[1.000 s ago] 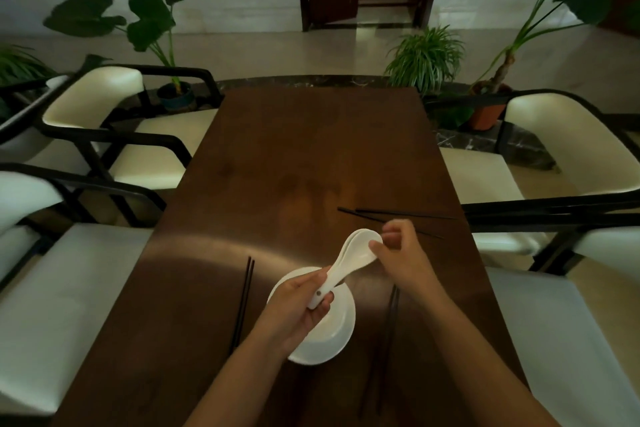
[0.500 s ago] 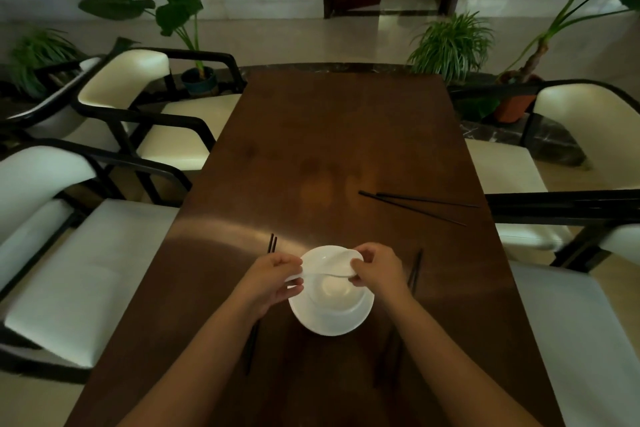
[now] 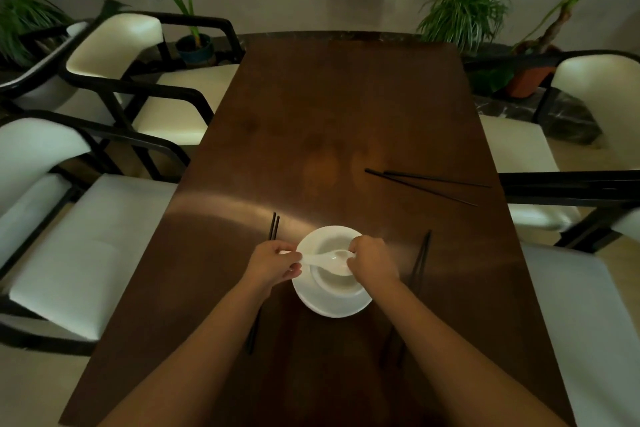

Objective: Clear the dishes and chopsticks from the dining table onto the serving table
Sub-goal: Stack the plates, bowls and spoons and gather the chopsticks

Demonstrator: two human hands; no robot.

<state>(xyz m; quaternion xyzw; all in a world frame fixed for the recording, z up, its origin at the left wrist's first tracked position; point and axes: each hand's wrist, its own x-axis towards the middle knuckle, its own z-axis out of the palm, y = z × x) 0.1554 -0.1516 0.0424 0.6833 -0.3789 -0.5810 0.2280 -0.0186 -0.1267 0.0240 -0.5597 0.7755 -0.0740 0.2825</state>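
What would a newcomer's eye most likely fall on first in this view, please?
Probably the bright white bowl stacked on a white plate at the near middle of the dark wooden dining table. Over it, the left hand pinches the handle of a white ceramic spoon while the right hand holds its scoop end. Next come the splayed black chopsticks toward the table's right edge.

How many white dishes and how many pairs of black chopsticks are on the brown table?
White dishes: 3, a plate, a bowl and a spoon.
Chopstick pairs: 3, left, right and far right.
Total: 6
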